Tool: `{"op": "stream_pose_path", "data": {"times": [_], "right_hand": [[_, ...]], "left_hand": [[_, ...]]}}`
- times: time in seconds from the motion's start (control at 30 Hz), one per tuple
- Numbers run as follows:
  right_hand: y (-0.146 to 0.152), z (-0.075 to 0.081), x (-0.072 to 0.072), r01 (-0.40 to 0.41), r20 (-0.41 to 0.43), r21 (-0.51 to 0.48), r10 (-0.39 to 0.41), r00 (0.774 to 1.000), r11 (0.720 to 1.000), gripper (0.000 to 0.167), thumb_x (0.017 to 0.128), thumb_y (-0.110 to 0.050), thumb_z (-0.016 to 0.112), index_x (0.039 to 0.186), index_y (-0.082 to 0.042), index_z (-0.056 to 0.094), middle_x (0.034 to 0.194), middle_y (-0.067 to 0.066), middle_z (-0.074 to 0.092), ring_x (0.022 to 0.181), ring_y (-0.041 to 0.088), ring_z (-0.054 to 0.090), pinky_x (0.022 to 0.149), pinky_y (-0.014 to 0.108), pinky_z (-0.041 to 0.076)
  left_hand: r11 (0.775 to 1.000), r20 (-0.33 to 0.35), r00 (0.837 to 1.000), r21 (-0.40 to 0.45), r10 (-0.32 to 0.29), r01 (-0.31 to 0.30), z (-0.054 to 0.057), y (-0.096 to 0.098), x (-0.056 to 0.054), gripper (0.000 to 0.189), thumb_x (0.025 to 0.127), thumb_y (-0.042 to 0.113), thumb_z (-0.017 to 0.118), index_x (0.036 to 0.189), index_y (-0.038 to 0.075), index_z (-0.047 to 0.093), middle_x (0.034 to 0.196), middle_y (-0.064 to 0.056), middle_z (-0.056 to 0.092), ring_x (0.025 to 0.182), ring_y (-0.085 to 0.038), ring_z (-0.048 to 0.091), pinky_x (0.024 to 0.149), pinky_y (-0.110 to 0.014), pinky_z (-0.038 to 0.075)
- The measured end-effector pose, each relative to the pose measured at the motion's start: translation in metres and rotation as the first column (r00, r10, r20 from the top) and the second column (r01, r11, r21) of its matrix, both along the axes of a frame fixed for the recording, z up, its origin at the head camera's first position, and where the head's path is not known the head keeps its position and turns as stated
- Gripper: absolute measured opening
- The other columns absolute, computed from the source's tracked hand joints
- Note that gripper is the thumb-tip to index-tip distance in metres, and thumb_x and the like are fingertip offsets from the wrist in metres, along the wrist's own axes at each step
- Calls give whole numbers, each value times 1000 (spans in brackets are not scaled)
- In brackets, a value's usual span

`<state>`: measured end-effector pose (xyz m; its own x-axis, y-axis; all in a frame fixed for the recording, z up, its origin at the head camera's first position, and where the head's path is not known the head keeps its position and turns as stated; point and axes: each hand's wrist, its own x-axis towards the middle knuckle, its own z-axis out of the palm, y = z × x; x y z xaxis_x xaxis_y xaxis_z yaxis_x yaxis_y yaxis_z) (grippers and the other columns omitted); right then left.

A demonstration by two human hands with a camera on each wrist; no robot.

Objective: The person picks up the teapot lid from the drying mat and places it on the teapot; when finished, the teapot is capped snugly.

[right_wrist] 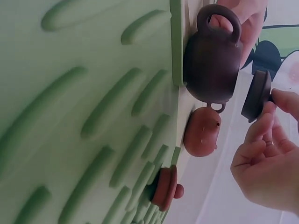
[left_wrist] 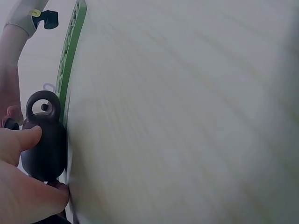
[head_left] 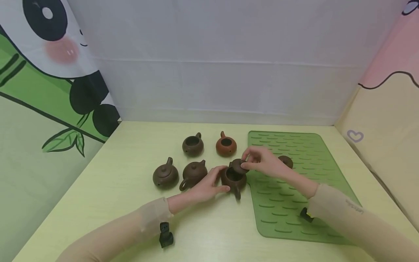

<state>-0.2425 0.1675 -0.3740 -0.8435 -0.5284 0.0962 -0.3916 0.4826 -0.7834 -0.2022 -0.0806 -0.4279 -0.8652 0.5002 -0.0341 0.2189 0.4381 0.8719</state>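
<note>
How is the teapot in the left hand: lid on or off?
Off: the right hand holds the lid clear of the teapot, whose open mouth shows in the head view.

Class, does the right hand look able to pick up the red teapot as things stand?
Probably not yet: the right hand pinches a dark lid, though its way to the red teapot looks free.
</note>
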Motion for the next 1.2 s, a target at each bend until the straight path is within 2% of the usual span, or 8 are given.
{"op": "stream_pose_path", "data": {"times": [0.23,0.47,0.9,1.2], "right_hand": [[-7,-7,3,-4,8,-10,4,1000,1000,14,89,-20,74,100,-15,68,74,6,64,65,12,54,60,24,44],[-11,-13,5,8,13,35,-9,1000,999,13,89,-24,73,101,-22,69,75,-2,61,66,11,52,58,23,42],[-16,-15,8,9,-32,58,-7,999,998,14,88,-25,74,102,-25,71,76,-4,62,69,11,55,59,22,43],[-15,-23,6,-25,-44,51,27,999,998,14,90,-23,72,104,-23,71,75,-4,63,67,9,55,59,22,43]], "left_hand": [[1000,8,1000,3,-4,4,-1,0,-1,69,94,19,68,151,5,31,155,-16,36,149,-30,31,122,-48,28],[1000,25,1000,19,-11,10,-3,1,-3,69,94,18,67,151,5,30,155,-17,35,149,-31,31,122,-47,28],[1000,1,1000,5,2,-2,-4,-1,-4,69,94,18,68,151,6,31,155,-16,37,148,-29,33,121,-47,28],[1000,7,1000,-1,7,-7,-7,0,-5,69,94,20,68,151,7,31,156,-16,35,148,-30,32,121,-48,29]]}}
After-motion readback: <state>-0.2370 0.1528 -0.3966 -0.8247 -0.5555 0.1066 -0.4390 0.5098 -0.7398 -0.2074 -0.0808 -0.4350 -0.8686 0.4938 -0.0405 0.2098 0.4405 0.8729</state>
